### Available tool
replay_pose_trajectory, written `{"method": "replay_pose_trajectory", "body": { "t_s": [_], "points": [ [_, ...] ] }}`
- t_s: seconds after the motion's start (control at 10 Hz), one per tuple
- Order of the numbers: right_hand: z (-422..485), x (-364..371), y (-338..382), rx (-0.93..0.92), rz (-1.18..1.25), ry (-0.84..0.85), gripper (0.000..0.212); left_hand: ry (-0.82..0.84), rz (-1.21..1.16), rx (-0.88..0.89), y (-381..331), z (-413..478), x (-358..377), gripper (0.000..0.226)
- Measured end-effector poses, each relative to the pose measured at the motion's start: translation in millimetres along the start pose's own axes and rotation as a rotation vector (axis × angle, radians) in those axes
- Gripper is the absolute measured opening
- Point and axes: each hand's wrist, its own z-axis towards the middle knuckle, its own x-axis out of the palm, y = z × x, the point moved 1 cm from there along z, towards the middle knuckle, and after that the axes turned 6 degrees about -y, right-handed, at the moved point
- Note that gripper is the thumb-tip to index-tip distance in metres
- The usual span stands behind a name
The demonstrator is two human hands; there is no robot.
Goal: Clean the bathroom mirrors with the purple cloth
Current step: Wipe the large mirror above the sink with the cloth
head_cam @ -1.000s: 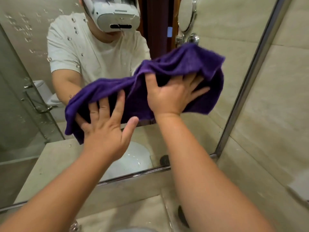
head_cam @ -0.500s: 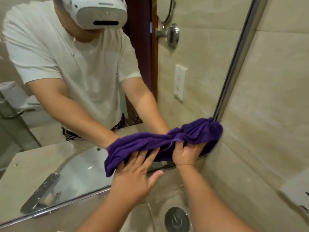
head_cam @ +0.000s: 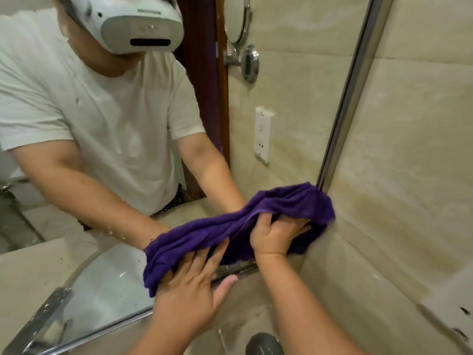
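The purple cloth (head_cam: 230, 229) lies bunched in a long band against the bottom right corner of the wall mirror (head_cam: 294, 124). My left hand (head_cam: 194, 285) presses the cloth's left end flat to the glass, fingers spread. My right hand (head_cam: 276, 231) grips the cloth's right part, fingers curled into its folds near the mirror's metal frame (head_cam: 353, 85). The cloth's right end touches the side wall. The mirror reflects a person in a white shirt with a headset.
A beige tiled side wall (head_cam: 409, 162) meets the mirror at the right. Below the mirror runs a wet beige counter ledge (head_cam: 243, 316) with a round dark button (head_cam: 263, 343). The reflection shows a white basin (head_cam: 107, 283), a chrome tap (head_cam: 43, 321) and a wall socket (head_cam: 263, 134).
Both hands swept the cloth down from the upper mirror to its bottom right corner a second ago. Over the last half second they have stayed there, and the view has come closer.
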Motion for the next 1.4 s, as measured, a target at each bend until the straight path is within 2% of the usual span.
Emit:
{"method": "replay_pose_trajectory", "body": {
  "t_s": [0.1,0.2,0.3,0.4,0.5,0.6,0.7,0.8,0.9,1.0,1.1,1.2,1.3,1.4],
  "points": [
    [49.3,-14.4,56.9,-0.043,-0.004,-0.039,0.105,-0.138,0.027,-0.024,-6.1,30.8,-48.3,0.072],
    [88.3,-35.8,111.3,-0.097,-0.044,-0.022,0.116,-0.218,0.025,-0.038,-6.7,50.0,-96.1,0.076],
    [127.1,-52.0,166.2,-0.176,-0.094,-0.015,0.116,-0.361,-0.025,-0.046,-0.1,70.4,-138.1,0.074],
    [157.5,-61.2,215.4,-0.24,-0.069,-0.029,0.106,-0.473,-0.035,-0.04,6.1,90.3,-183.7,0.075],
    [165.4,-64.1,233.2,-0.289,-0.043,-0.064,0.106,-0.514,-0.016,-0.016,11.7,98.8,-200.5,0.074],
    [146.4,-56.1,211.0,-0.28,-0.061,-0.076,0.113,-0.499,0.04,0.012,17.6,88.2,-183.5,0.073],
    [107.3,-39.3,160.0,-0.19,-0.018,-0.042,0.113,-0.43,0.099,0.037,24.4,60.9,-139.4,0.072],
    [46.7,-20.6,93.7,-0.071,0.009,0.029,0.112,-0.305,0.117,0.064,32.3,24.5,-83.8,0.071],
    [-23.8,-5.4,38.9,0.136,0.018,0.158,0.112,-0.167,0.087,0.062,46.0,-14.1,-33.4,0.067],
    [-87.0,6.5,5.2,0.142,-0.035,0.26,0.101,0.026,0.049,-0.016,67.9,-55.9,6.9,0.063],
    [-143.7,13.2,-13.0,0.003,-0.165,0.389,0.106,0.211,0.073,-0.123,92.4,-103.6,33.4,0.062],
    [-186.8,9.4,-0.6,-0.037,-0.197,0.544,0.119,0.211,0.119,-0.19,121.1,-138.4,39.8,0.068],
    [-203.5,7.4,42.3,0.005,-0.148,0.603,0.124,0.107,0.141,-0.241,152.3,-148.2,20.1,0.074],
    [-187.0,3.7,109.5,-0.094,-0.029,0.401,0.113,0.003,0.122,-0.297,177.1,-134.9,-26.6,0.079]
  ]
}}
